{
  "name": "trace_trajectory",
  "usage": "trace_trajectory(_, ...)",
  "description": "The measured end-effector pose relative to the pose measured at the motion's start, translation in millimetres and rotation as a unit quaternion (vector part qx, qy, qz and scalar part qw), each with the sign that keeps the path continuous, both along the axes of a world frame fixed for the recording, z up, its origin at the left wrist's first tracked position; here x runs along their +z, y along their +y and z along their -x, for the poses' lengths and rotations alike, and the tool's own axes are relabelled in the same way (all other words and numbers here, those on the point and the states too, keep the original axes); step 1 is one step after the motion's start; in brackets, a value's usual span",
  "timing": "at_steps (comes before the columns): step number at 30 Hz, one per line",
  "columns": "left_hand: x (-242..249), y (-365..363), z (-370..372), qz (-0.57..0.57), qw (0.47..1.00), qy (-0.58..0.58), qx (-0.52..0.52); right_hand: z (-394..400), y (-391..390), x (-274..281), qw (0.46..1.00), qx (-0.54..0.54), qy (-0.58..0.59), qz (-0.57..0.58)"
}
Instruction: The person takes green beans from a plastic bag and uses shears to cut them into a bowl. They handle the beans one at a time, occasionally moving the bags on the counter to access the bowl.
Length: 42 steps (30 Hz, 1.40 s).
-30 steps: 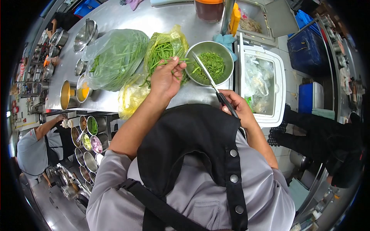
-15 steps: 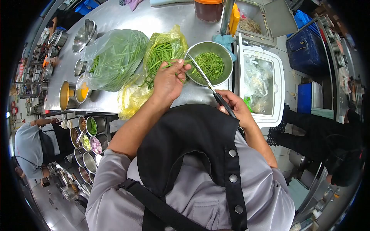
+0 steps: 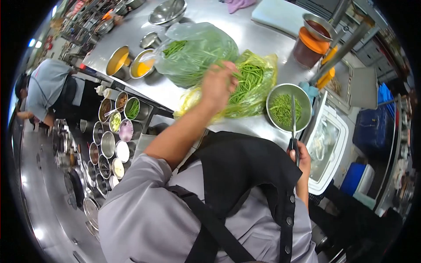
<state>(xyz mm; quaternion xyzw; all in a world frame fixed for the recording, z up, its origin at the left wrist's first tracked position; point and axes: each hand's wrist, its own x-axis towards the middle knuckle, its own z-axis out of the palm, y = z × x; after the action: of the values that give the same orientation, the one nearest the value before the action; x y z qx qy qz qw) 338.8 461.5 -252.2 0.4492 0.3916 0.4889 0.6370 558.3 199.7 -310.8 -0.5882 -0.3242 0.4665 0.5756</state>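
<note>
Over the edge of the yellow bag of long green beans is my left hand, smeared by motion, close to the clear bag of greens. What it holds, if anything, cannot be made out. My right hand is closed round the black handles of long scissors. Their blades point away from me over a steel bowl, which holds cut green pieces.
Behind the bowl stands an orange-lidded container with a small bowl on top. An open white cooler is at the right. Steel pots of ingredients stand at the left, near another person. A pale board lies farther back.
The view has turned, shifting the table and bowl. My left hand has moved away from the scissors and bowl to the bags, and the beans it held between its fingers are no longer distinguishable.
</note>
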Motion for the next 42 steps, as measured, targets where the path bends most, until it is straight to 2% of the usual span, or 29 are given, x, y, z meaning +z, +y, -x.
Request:
trace_trajectory(1,4.7,25.1,29.1,-0.135,0.985,0.102,0.040,1.3,0.8,1.9,1.000,0.006,-0.001,-0.004)
trace_trajectory(2,35.6,41.8,50.2,-0.051,0.991,0.030,0.119,2.7,1.1,4.6,1.000,0.000,0.003,-0.005)
trace_trajectory(3,41.0,69.8,75.8,-0.126,0.977,-0.011,0.173,3.5,1.9,6.4,1.000,-0.008,0.007,-0.006)
trace_trajectory(4,42.5,98.5,104.9,-0.183,0.952,0.035,0.245,4.1,3.4,7.3,1.000,-0.005,0.005,-0.007)
trace_trajectory(6,35.7,155.2,147.2,-0.148,0.922,0.105,0.343,5.2,6.2,8.8,1.000,0.006,-0.017,0.004)
trace_trajectory(7,23.9,179.2,160.8,-0.148,0.920,0.103,0.348,6.1,8.7,9.6,1.000,0.011,-0.019,0.002)
trace_trajectory(8,7.6,201.5,172.9,-0.152,0.878,0.383,0.242,7.1,11.5,10.1,1.000,0.018,-0.019,0.001)
trace_trajectory(9,-9.4,212.1,181.2,-0.139,0.757,0.628,0.113,7.6,13.9,11.0,1.000,0.025,-0.018,0.000)
trace_trajectory(11,-45.1,199.1,152.2,-0.256,0.707,0.659,-0.010,6.4,15.8,13.1,0.999,0.037,-0.014,0.006)
trace_trajectory(13,-30.9,151.9,104.8,-0.251,0.663,0.705,0.009,6.8,17.4,12.8,0.999,0.044,-0.007,0.012)
trace_trajectory(14,-28.3,148.2,98.5,-0.254,0.663,0.704,0.008,7.7,17.3,11.4,0.999,0.040,0.002,0.004)
trace_trajectory(16,-28.6,141.3,86.0,-0.235,0.624,0.743,-0.060,8.8,13.7,14.1,1.000,0.029,0.009,0.001)
trace_trajectory(18,-22.1,135.3,89.3,-0.236,0.637,0.732,-0.048,10.9,9.9,19.4,0.999,0.020,-0.049,-0.007)
trace_trajectory(20,-17.0,131.7,95.6,-0.241,0.647,0.722,-0.045,10.7,4.9,20.9,0.999,0.000,-0.033,-0.004)
trace_trajectory(22,-12.5,127.7,97.7,-0.336,0.689,0.639,0.058,9.9,0.6,21.8,1.000,-0.004,-0.015,0.000)
trace_trajectory(23,-8.0,130.8,90.3,-0.338,0.690,0.638,0.050,7.8,-1.2,17.8,1.000,-0.005,-0.011,0.007)
trace_trajectory(25,8.4,139.8,80.7,-0.290,0.761,0.576,0.063,6.9,-2.6,10.5,1.000,-0.014,0.012,0.011)
trace_trajectory(26,13.7,144.3,73.2,-0.288,0.761,0.577,0.064,7.0,-1.7,9.0,0.999,-0.018,0.031,0.010)
trace_trajectory(28,18.8,153.5,43.3,-0.194,0.834,0.516,0.038,7.2,1.3,9.0,0.999,-0.007,0.030,0.007)
trace_trajectory(30,-1.1,156.1,9.4,-0.211,0.857,0.470,0.014,7.2,3.9,8.3,1.000,0.009,0.025,-0.002)
trace_trajectory(33,-10.3,137.7,-33.2,-0.237,0.854,0.463,-0.002,8.0,5.4,11.2,1.000,0.010,0.012,-0.010)
trace_trajectory(35,-20.6,132.3,-46.8,-0.242,0.818,0.521,-0.033,5.4,2.2,10.7,1.000,0.007,0.004,-0.009)
trace_trajectory(36,-27.4,129.3,-46.3,-0.242,0.818,0.520,-0.032,3.9,-0.1,10.2,1.000,0.002,0.000,-0.008)
trace_trajectory(38,-40.0,121.3,-42.8,-0.296,0.754,0.584,-0.054,0.9,-4.5,9.4,1.000,-0.012,0.002,-0.006)
trace_trajectory(39,-42.3,116.9,-34.8,-0.343,0.737,0.578,-0.073,0.5,-5.2,8.4,1.000,-0.025,0.007,-0.003)
trace_trajectory(42,-16.6,98.9,1.3,-0.401,0.708,0.581,-0.032,-0.8,-5.9,11.2,0.999,-0.031,0.009,-0.009)
